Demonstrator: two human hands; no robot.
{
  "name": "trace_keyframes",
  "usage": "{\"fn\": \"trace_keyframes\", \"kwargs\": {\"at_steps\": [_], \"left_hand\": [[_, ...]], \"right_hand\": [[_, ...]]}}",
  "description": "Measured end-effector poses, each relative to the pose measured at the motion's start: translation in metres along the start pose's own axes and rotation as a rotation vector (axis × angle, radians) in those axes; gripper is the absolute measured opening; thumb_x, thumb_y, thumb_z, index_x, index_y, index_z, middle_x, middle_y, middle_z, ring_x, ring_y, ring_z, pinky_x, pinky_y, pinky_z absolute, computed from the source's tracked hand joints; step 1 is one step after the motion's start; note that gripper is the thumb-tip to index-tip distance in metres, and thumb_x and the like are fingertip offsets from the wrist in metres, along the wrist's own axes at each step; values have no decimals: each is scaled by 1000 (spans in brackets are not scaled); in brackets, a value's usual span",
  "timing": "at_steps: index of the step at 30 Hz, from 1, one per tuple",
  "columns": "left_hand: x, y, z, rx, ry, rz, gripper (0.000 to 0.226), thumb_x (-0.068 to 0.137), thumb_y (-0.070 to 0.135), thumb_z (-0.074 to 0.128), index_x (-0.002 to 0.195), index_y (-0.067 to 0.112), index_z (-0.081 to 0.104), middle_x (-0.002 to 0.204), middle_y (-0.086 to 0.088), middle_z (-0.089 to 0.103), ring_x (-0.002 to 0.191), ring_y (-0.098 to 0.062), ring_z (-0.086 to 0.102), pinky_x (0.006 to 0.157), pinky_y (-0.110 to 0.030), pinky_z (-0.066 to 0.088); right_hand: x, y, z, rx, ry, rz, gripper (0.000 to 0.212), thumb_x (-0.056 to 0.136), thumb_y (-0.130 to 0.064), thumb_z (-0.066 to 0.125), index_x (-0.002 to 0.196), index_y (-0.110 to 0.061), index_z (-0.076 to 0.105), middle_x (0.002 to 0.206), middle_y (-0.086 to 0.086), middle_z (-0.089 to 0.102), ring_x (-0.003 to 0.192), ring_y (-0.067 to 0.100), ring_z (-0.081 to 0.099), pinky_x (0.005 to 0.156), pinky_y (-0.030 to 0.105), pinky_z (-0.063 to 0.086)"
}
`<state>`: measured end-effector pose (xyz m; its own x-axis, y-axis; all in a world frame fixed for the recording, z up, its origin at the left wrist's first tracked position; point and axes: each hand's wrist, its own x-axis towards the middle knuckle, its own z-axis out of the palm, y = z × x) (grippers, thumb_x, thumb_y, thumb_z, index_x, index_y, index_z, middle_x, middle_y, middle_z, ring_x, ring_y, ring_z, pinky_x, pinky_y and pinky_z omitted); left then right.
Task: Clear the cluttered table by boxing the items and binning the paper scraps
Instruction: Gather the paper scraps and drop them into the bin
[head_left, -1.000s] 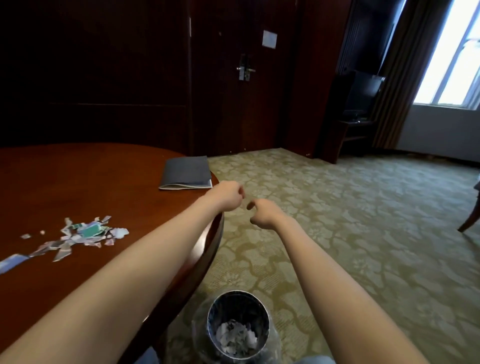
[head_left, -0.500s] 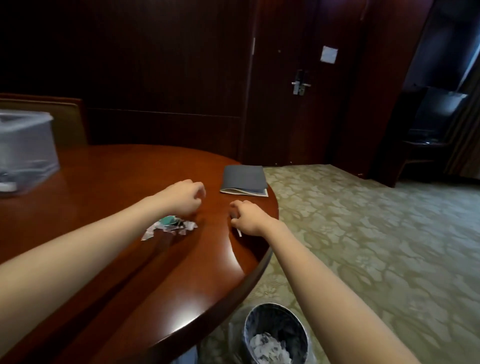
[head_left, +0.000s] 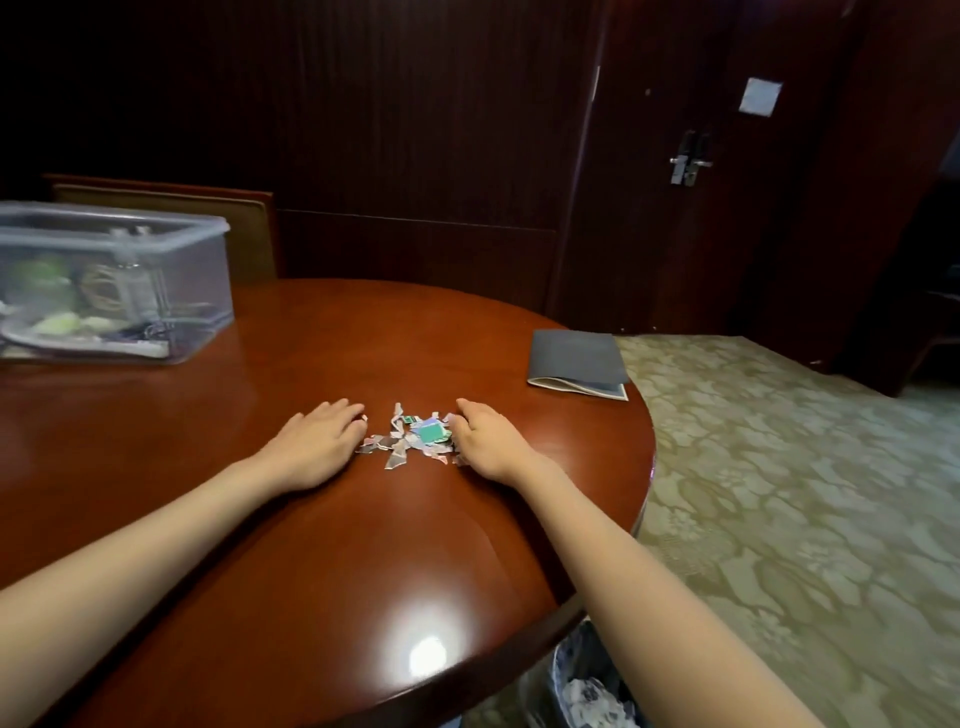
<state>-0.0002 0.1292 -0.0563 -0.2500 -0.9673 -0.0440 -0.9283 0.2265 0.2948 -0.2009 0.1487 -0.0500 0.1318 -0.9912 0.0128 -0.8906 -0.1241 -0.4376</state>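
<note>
paper scraps (head_left: 410, 439) on table (head_left: 322, 545) — between left hand (head_left: 317, 441), right hand (head_left: 485, 439)

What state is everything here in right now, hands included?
Paper scraps: one small pile on the table.
Left hand: flat on the table, at the pile's left edge.
Right hand: cupped against the pile's right side.
Box: holding items.
Bin: partly filled with scraps.
Booklet: closed, lying flat.
Door: shut.

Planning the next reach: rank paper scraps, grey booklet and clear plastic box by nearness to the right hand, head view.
1. paper scraps, just left of the right hand.
2. grey booklet, farther right.
3. clear plastic box, far left.
</note>
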Motion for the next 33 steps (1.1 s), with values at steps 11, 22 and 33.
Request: {"fn": "trace_keyframes", "kwargs": {"at_steps": [11, 22, 33], "left_hand": [[21, -2, 1, -923, 228, -85, 46, 101, 21, 25, 147, 18, 21, 147, -10, 37, 132, -25, 41, 113, -40, 30], [8, 1, 0, -634, 137, -25, 47, 102, 26, 22, 148, 19, 21, 151, -6, 30, 139, -21, 28, 113, -34, 21], [-3, 36, 18, -291, 39, 125, 74, 87, 69, 32, 138, 17, 39, 141, -3, 46, 130, -22, 42, 106, -36, 33]], "right_hand": [[21, -50, 42, -162, 60, -212, 59, 95, -49, 37, 142, -14, 34, 145, 12, 37, 133, 29, 32, 108, 39, 26], [22, -64, 40, -219, 221, -293, 34, 100, -30, 32, 74, -12, 45, 75, 5, 49, 70, 25, 45, 63, 31, 32], [32, -29, 13, 316, 395, -24, 54, 98, -27, 37, 45, -16, 30, 48, 0, 39, 56, 21, 41, 60, 29, 27]]}}
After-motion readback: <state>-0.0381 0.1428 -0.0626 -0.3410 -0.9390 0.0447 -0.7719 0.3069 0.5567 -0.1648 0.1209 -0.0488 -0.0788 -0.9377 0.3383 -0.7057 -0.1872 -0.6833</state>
